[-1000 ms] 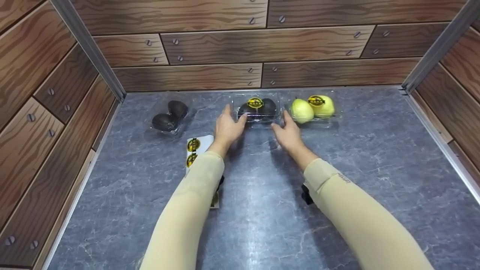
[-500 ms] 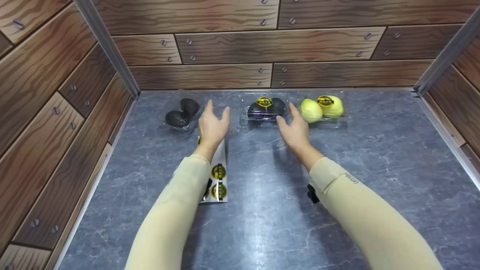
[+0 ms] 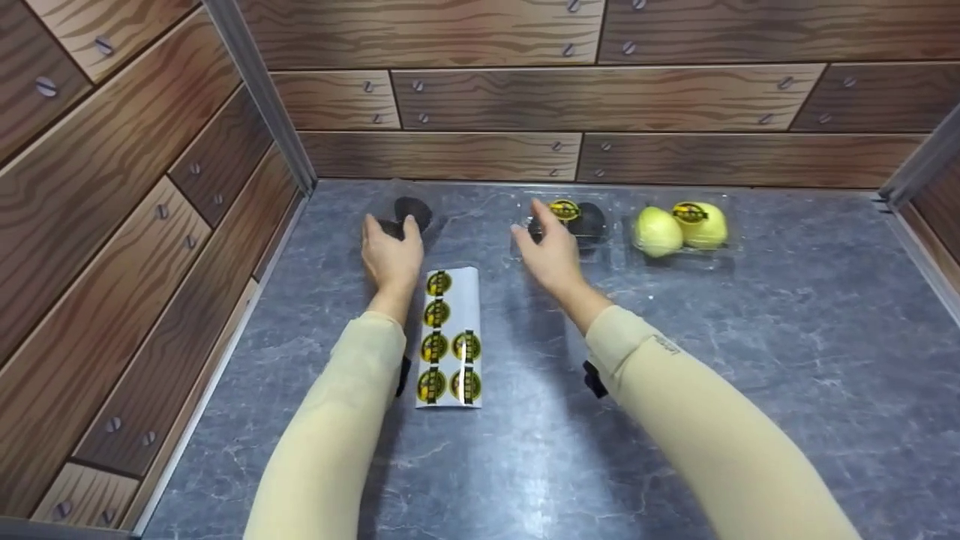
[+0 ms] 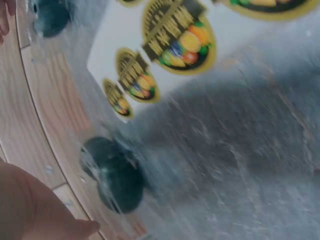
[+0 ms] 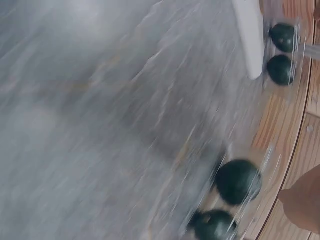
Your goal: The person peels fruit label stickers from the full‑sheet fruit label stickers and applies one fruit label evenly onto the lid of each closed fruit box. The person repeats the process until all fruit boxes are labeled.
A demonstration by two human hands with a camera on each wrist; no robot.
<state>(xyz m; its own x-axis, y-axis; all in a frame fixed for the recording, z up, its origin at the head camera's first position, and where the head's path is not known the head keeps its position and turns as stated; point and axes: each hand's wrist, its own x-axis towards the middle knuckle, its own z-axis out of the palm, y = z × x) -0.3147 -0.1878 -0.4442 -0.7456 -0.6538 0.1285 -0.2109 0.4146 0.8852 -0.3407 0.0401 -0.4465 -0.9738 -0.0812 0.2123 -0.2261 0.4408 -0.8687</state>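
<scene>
The place looks like a walled packing booth. Beyond the left hand and right hand stand wood-print panels, met by a metal corner post to the left. Beneath the hands lies a marble-patterned worktop, with a sticker sheet between the forearms and a fruit clamshell farther right.

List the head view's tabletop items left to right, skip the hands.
Left clear pack of dark fruit → white sticker sheet → stickered clear pack of dark fruit → stickered clear pack of yellow-green fruit.
</scene>
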